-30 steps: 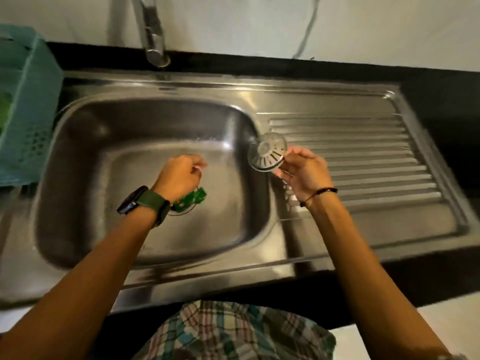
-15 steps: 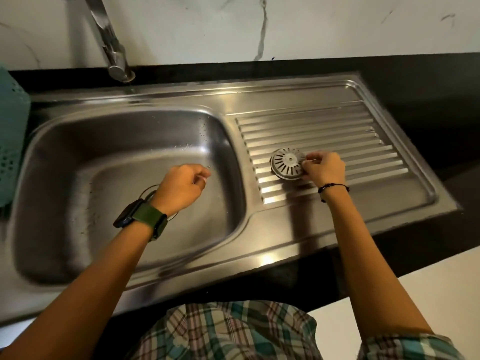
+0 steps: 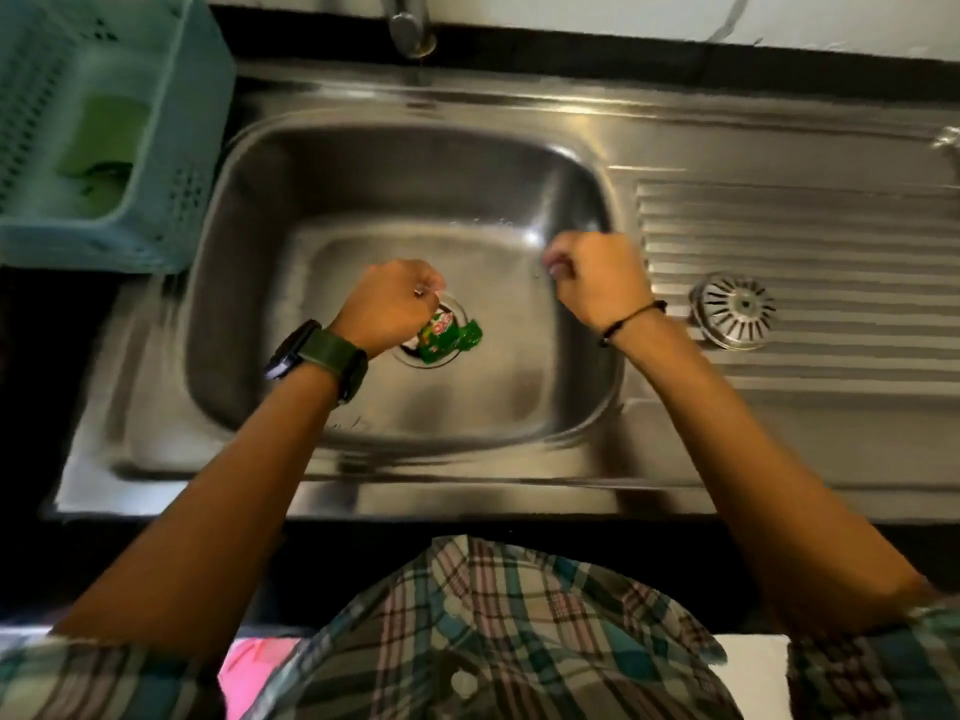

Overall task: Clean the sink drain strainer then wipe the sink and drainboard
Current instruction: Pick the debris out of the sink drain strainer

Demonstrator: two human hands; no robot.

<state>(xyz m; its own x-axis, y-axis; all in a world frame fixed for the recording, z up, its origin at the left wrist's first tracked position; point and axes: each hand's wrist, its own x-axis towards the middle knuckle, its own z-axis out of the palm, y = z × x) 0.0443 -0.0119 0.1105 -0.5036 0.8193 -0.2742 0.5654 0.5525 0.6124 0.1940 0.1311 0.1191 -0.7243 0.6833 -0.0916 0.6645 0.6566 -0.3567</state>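
Over a steel sink (image 3: 249, 210), the left hand (image 3: 387, 301) is curled at the drain by a green wrapper (image 3: 449, 335), grip unclear; the right hand (image 3: 597, 280) is curled empty; the strainer (image 3: 733, 310) sits on the drainboard (image 3: 831, 226) at three o'clock.

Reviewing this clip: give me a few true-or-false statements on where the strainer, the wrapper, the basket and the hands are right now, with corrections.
1. The strainer lies on the drainboard. True.
2. The right hand grips the strainer. False: it is over the basin, apart from the strainer.
3. A green wrapper lies at the drain opening. True.
4. The blue basket stands on the drainboard. False: it stands left of the sink.
5. The left hand rests on the tap. False: it is over the drain.
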